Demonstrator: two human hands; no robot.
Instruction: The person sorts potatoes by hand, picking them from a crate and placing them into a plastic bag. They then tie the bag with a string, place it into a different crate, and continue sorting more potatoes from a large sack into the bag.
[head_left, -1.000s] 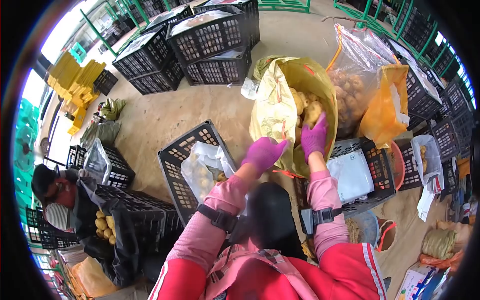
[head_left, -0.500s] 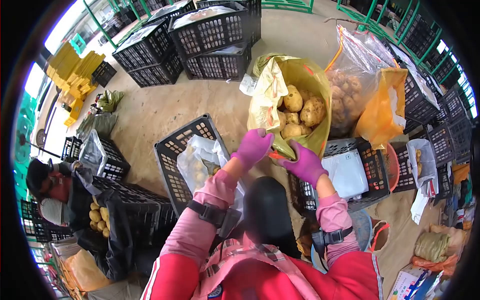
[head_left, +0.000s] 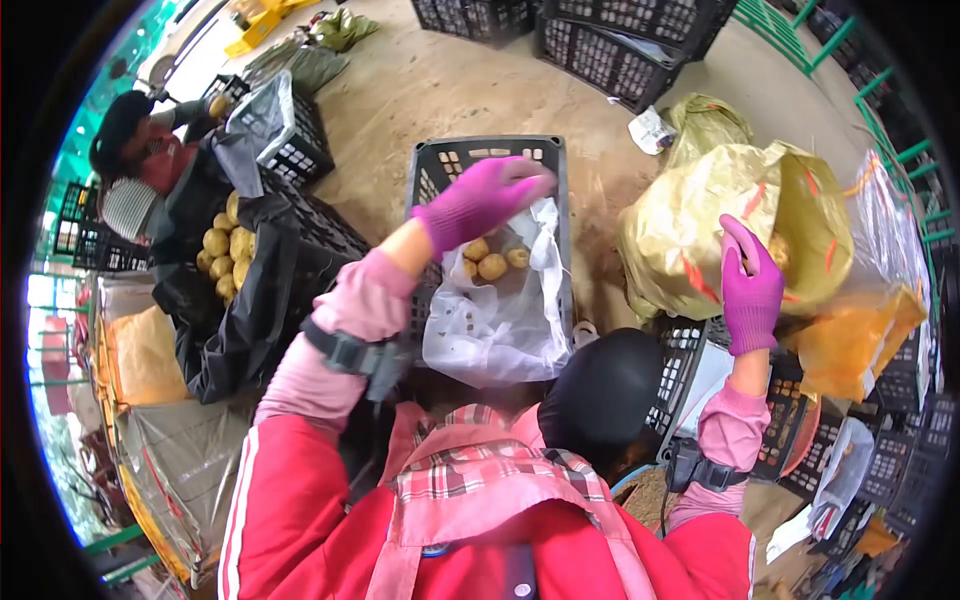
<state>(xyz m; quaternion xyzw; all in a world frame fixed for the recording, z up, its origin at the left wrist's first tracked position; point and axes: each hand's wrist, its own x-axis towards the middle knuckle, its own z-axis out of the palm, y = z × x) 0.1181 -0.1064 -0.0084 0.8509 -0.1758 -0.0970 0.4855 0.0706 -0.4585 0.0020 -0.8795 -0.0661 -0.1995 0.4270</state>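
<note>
My left hand [head_left: 484, 205], in a purple glove, is over the far part of a black plastic crate [head_left: 420, 190], its fingers stretched to the right with nothing visible in them. The crate has a white plastic liner [head_left: 500, 335] with a few potatoes [head_left: 491, 266] in it, below my left hand. On the right, my right hand [head_left: 753, 285], also purple-gloved, is against the near side of a gold plastic sack [head_left: 700, 215], fingers pointing up and apart. The sack stands with its mouth open to the right; a potato [head_left: 778, 252] shows inside.
At left, a person [head_left: 165, 155] sits by a black-lined crate of potatoes [head_left: 228, 245]. Another lined crate [head_left: 300, 140] stands behind. Stacked black crates [head_left: 625, 50] are at the back. An orange bag [head_left: 860, 345] and more crates lie at right.
My view has turned left. Both hands have left the sack's front rim and moved apart: the left to above the lined crate, the right to the sack's side.
</note>
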